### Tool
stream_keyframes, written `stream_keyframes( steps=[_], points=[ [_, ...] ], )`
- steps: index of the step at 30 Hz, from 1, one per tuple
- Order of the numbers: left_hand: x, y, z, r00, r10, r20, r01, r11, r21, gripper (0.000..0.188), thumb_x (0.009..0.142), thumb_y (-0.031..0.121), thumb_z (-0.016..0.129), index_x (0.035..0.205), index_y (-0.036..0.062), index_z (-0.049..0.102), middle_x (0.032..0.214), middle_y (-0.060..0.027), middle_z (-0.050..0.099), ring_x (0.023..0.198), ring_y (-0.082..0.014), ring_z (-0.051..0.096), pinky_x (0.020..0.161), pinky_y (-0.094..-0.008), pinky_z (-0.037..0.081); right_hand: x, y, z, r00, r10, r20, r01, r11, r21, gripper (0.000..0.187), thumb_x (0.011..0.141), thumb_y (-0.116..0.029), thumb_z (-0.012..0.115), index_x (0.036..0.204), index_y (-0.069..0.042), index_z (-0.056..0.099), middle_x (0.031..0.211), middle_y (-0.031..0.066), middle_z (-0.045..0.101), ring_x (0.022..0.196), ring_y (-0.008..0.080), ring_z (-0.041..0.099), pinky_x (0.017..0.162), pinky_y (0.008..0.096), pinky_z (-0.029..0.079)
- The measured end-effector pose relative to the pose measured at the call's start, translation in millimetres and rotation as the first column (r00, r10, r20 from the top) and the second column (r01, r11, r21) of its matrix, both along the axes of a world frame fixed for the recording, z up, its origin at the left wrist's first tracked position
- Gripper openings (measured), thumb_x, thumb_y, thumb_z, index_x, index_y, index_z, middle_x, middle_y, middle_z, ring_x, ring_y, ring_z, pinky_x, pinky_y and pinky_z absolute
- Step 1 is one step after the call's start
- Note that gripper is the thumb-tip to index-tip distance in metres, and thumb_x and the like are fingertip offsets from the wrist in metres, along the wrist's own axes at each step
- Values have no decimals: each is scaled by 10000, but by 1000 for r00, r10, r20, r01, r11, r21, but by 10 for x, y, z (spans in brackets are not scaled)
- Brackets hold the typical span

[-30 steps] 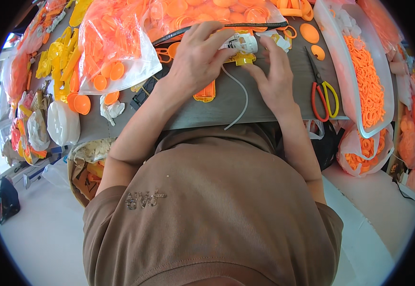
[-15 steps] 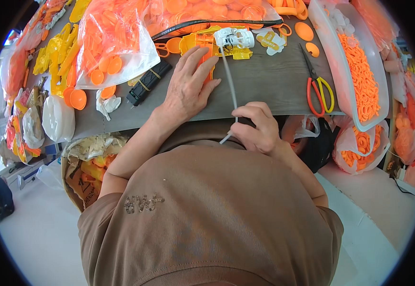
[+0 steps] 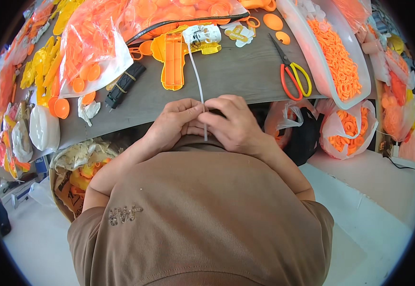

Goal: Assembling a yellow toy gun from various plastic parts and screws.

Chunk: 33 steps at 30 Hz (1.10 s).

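At the table's near edge my left hand (image 3: 176,123) and my right hand (image 3: 236,123) meet, fingers closed around a thin, pale flexible tube (image 3: 197,70). The tube's loose end hangs below my fingers, in front of my shirt. Its far end runs up to a white cylindrical mechanism (image 3: 204,33) with small wires. That mechanism lies at the top of an orange and yellow toy-gun shell half (image 3: 172,66), whose ribbed handle points toward me. My fingertips partly hide where the tube is pinched.
Red-and-yellow-handled scissors (image 3: 293,78) lie right, beside a clear bin (image 3: 360,97) of orange rings. A black battery box (image 3: 126,85) with a rubber band sits left, near a plastic bag (image 3: 117,59) of orange parts. A black strip (image 3: 183,24) crosses behind the shell.
My left hand has left the shell and come down to the tube beside my right hand. The shell's handle is now uncovered. The whole view has shifted somewhat.
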<state>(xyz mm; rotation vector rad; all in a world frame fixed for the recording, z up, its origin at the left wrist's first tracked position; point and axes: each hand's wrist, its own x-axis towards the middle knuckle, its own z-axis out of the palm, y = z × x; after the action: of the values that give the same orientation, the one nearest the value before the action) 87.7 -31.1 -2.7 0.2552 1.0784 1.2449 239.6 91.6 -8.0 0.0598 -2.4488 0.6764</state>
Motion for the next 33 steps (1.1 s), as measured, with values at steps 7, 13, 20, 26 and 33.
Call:
stream_keyframes(
  steps=[7, 13, 20, 26, 33],
  points=[
    [29, -7, -28, 994, -70, 86, 73, 997, -32, 247, 857, 33, 582, 1064, -65, 488, 925, -169, 625, 810, -212, 659, 703, -279, 553, 590, 972, 73, 743, -640, 198, 612, 768, 188, 411, 819, -17, 541, 1222, -2, 467, 1184, 191, 520, 1102, 344, 501, 948, 407, 394],
    [-8, 40, -30, 990, -127, 59, 130, 990, -57, 251, 858, 53, 597, 1065, -57, 506, 896, -156, 637, 790, -188, 654, 691, -260, 544, 637, 1331, 27, 661, -642, 389, 563, 767, 308, 411, 765, 11, 513, 1168, -22, 442, 1035, 204, 529, 975, 357, 524, 866, 437, 413],
    [-31, 36, -151, 981, -194, 13, 194, 981, -2, 247, 872, 68, 573, 1083, -50, 521, 854, -112, 645, 716, -120, 615, 648, -224, 505, 694, 971, 161, 640, -570, 515, 718, 683, -136, 345, 756, 47, 535, 1081, -22, 442, 929, 94, 517, 841, 183, 527, 749, 295, 443],
    [-51, 34, -193, 972, -235, -8, 235, 972, 9, 272, 878, 71, 563, 1121, -45, 524, 842, -97, 647, 717, -100, 600, 645, -220, 497, 797, 353, 224, 845, 18, 534, 458, 491, -741, 821, 770, -383, 715, 1348, 16, 292, 1005, 27, 468, 818, 98, 475, 712, 233, 431],
    [-51, 56, -188, 963, -264, -57, 266, 964, 22, 293, 885, 73, 555, 1152, -45, 525, 838, -86, 645, 721, -101, 597, 650, -222, 496, 633, 118, 77, 688, 317, 653, 466, 496, -732, 801, 719, -442, 731, 1289, 11, 396, 1058, 107, 526, 935, 166, 507, 826, 297, 419]
  ],
)
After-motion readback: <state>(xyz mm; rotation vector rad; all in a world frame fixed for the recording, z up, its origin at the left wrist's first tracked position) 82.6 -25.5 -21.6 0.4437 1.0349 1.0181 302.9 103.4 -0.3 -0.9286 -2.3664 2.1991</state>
